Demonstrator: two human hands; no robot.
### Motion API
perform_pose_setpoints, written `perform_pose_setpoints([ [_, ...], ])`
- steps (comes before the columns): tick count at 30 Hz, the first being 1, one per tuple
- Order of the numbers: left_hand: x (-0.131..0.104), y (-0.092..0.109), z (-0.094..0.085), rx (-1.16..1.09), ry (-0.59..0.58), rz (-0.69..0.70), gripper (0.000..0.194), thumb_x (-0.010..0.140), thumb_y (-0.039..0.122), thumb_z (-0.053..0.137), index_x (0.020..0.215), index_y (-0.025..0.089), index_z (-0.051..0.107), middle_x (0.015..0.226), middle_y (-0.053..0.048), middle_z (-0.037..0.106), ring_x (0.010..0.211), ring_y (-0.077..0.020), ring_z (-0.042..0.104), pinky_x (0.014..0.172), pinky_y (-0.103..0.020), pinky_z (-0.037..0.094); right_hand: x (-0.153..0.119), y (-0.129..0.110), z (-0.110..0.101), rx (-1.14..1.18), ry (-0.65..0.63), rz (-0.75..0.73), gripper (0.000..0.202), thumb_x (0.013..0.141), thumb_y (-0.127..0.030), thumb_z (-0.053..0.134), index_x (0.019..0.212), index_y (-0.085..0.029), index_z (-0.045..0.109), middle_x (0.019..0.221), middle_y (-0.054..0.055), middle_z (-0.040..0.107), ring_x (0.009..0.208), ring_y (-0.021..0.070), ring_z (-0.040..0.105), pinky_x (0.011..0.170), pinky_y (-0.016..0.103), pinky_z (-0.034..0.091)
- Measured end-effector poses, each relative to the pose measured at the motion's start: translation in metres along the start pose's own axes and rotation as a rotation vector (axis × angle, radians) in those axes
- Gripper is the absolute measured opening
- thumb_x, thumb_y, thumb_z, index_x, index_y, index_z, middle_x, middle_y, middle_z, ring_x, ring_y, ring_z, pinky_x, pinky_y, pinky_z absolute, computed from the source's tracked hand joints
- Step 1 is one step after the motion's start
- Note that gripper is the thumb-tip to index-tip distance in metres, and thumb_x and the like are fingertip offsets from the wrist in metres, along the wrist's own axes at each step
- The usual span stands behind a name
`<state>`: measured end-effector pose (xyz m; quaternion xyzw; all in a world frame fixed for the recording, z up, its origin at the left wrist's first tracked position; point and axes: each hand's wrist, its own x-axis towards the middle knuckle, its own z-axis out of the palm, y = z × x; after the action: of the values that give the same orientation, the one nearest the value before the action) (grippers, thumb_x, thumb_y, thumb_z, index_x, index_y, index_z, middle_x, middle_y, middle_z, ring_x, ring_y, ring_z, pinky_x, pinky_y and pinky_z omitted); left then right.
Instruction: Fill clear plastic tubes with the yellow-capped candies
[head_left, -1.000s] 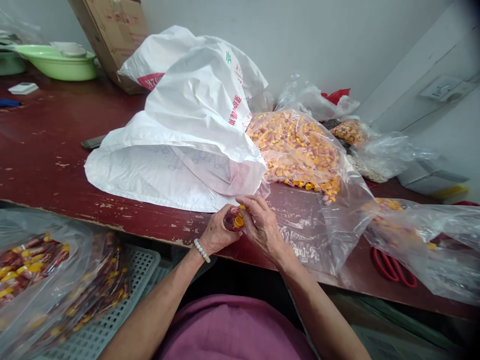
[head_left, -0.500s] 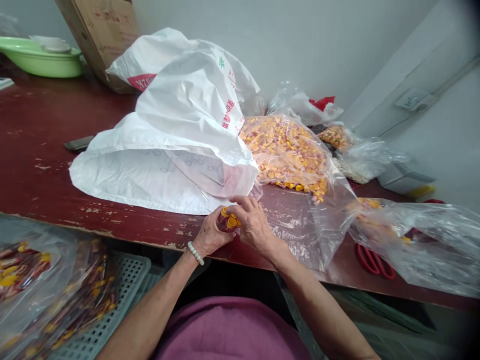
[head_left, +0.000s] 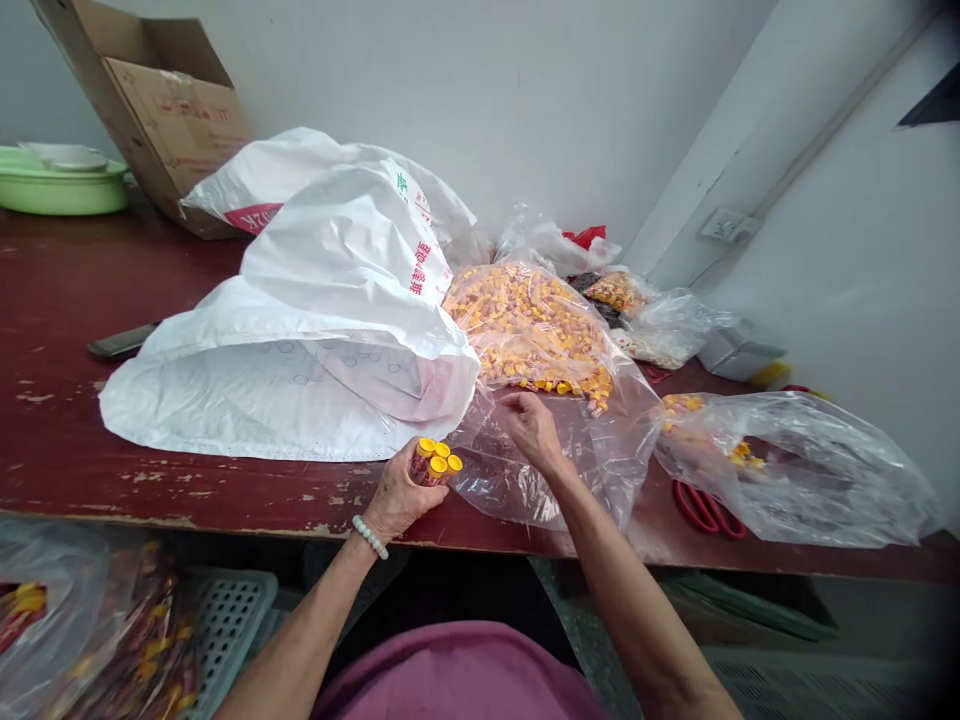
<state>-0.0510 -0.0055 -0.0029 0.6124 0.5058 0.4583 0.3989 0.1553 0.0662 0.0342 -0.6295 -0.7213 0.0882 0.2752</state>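
Observation:
My left hand [head_left: 401, 495], with a beaded bracelet at the wrist, is closed round several small tubes [head_left: 437, 462]. They stand upright with yellow round tops and dark reddish bodies. To the right, my right hand [head_left: 532, 432] is apart from them, its fingers curled over the clear plastic bag [head_left: 551, 490]. Whatever those fingers hold, if anything, is hidden. Just beyond it, many small yellow-and-reddish pieces [head_left: 540, 330] are heaped inside the clear bag. A white woven sack [head_left: 322, 270] lies with its mouth towards me, beside my left hand.
Red-handled scissors [head_left: 709, 508] lie by another clear bag [head_left: 825, 470] at right. At left are a dark flat object [head_left: 120, 342], a green basin [head_left: 64, 185] and a cardboard box [head_left: 176, 130]. Bagged yellow-tipped sticks [head_left: 142, 640] and a perforated crate [head_left: 232, 610] sit below the table edge.
My right hand has left the tubes and moved right, over the clear bag. My left hand still holds the tubes, with their yellow tops now uncovered. The camera view has shifted.

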Motion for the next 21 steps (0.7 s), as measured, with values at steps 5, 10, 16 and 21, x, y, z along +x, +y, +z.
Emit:
perform_pose_setpoints([
  [5, 0.002, -0.003, 0.001, 0.000, 0.003, 0.013, 0.029, 0.060, 0.015, 0.063, 0.083, 0.018, 0.047, 0.076, 0.002, 0.059, 0.067, -0.0127, 0.058, 0.062, -0.023, 0.047, 0.052, 0.054, 0.012, -0.200, 0.071, 0.159, 0.034, 0.080, -0.010, 0.041, 0.109, -0.010, 0.058, 0.114, 0.018, 0.054, 0.106, 0.0278, 0.049, 0.091, 0.041, 0.038],
  [10, 0.003, -0.003, 0.002, 0.013, 0.011, -0.014, 0.030, 0.059, 0.015, 0.065, 0.082, 0.018, 0.047, 0.075, 0.002, 0.059, 0.067, -0.0128, 0.058, 0.062, -0.023, 0.047, 0.077, 0.066, 0.032, -0.264, 0.030, 0.134, 0.029, 0.084, -0.029, 0.050, 0.109, -0.016, 0.058, 0.114, 0.016, 0.054, 0.109, 0.0294, 0.047, 0.089, 0.040, 0.038],
  [16, 0.003, -0.012, 0.003, 0.015, -0.004, -0.011, 0.034, 0.058, 0.016, 0.068, 0.084, 0.018, 0.046, 0.078, 0.001, 0.060, 0.069, -0.0133, 0.059, 0.065, -0.024, 0.047, 0.086, 0.073, 0.033, -0.188, -0.007, 0.100, 0.024, 0.083, -0.023, 0.049, 0.100, -0.010, 0.059, 0.103, 0.018, 0.060, 0.099, 0.0263, 0.054, 0.086, 0.036, 0.039],
  [21, 0.002, -0.011, 0.004, 0.005, 0.002, -0.028, 0.033, 0.058, 0.018, 0.068, 0.084, 0.018, 0.047, 0.078, 0.000, 0.060, 0.069, -0.0133, 0.058, 0.065, -0.024, 0.047, 0.053, 0.062, 0.018, -0.024, 0.002, 0.073, 0.032, 0.083, -0.030, 0.047, 0.111, -0.016, 0.054, 0.080, 0.004, 0.062, 0.075, 0.0181, 0.057, 0.072, 0.030, 0.044],
])
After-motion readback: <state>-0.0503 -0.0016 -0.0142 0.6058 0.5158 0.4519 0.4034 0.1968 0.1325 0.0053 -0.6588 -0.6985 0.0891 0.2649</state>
